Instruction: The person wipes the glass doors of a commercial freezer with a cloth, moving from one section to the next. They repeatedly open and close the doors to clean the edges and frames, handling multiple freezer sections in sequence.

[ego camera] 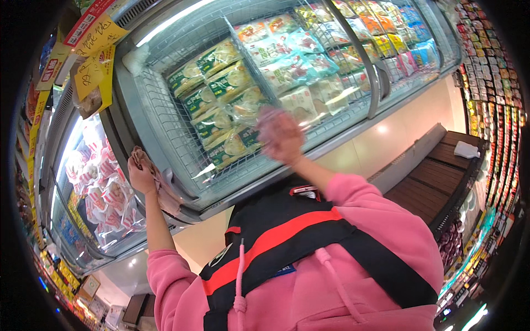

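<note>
A glass-topped chest freezer (145,124) lies before me, its sliding lid closed over wire baskets. My left hand (142,176) holds a pinkish-brown cloth (159,184) on the lid's left frame, near the curved handle (179,188). Blurred by motion, my right hand (283,136) is over the middle of the glass, with what looks like a pinkish cloth bunched under its fingers. Below the glass are green-and-white bags of frozen food (232,82) and, right of a wire divider, pale blue and white bags (290,51).
Another freezer with red-and-white bags (107,194) adjoins on the left. Yellow handwritten signs (93,70) hang at the upper left. At right stands a brown slatted display stand (430,178) with a white item (467,149) on it; packed shelves (488,74) rise beyond.
</note>
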Available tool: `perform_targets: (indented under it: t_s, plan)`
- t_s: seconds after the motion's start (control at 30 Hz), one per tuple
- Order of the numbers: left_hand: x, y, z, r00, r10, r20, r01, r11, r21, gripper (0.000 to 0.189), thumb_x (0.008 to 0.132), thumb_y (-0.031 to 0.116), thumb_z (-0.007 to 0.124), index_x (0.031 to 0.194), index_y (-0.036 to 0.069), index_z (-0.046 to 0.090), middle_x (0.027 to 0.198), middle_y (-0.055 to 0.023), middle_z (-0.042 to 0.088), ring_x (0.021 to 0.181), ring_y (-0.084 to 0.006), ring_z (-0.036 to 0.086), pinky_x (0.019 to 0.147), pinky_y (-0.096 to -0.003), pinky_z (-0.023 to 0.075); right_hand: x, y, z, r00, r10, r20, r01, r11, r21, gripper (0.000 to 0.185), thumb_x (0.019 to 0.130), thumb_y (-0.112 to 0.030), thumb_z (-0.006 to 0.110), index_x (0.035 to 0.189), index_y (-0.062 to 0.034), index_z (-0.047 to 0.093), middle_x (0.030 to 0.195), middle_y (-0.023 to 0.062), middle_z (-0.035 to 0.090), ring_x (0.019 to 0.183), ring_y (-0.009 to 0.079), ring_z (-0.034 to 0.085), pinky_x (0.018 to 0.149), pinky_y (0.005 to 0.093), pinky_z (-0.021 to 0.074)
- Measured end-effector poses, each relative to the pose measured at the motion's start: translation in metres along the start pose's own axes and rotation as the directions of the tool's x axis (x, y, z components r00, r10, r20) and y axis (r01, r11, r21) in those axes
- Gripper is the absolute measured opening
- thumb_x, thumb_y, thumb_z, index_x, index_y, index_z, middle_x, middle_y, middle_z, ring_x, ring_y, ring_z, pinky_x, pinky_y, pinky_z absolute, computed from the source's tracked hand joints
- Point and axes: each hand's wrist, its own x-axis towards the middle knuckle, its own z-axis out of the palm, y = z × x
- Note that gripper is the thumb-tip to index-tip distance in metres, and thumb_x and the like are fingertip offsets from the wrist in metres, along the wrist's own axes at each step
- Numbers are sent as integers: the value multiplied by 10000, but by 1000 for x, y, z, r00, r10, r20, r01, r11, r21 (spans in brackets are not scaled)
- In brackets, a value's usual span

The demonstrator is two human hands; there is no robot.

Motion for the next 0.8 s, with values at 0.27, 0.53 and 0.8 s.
perform_targets:
  t_s: [0.27,0.53,0.8]
  plan:
    - [-64,3,-44,979,-204,26,166,706,-689,444,1036,258,563,1370,-34,541,1306,-151,640,1218,-268,600,1046,-362,443,40,-203,46,800,-532,276,313,764,564,512,806,-156,698,1315,-147,644,1414,96,546,1295,299,539,1063,458,436]
    - [-183,32,-143,892,-400,211,365,360,-859,400,1080,269,512,1349,-28,517,1291,-113,599,1205,-226,562,1008,-352,461,141,-365,-5,885,-465,26,229,483,845,798,840,-383,762,1509,-83,449,1566,224,337,1442,422,312,1189,507,258]
    - [-135,73,-194,994,79,71,15,560,-828,224,1014,161,585,1169,6,629,1034,-122,635,953,-222,618,829,-323,491,102,-282,-44,685,-626,373,-12,501,865,313,875,-279,780,886,-22,602,857,88,588,827,239,577,741,360,466]
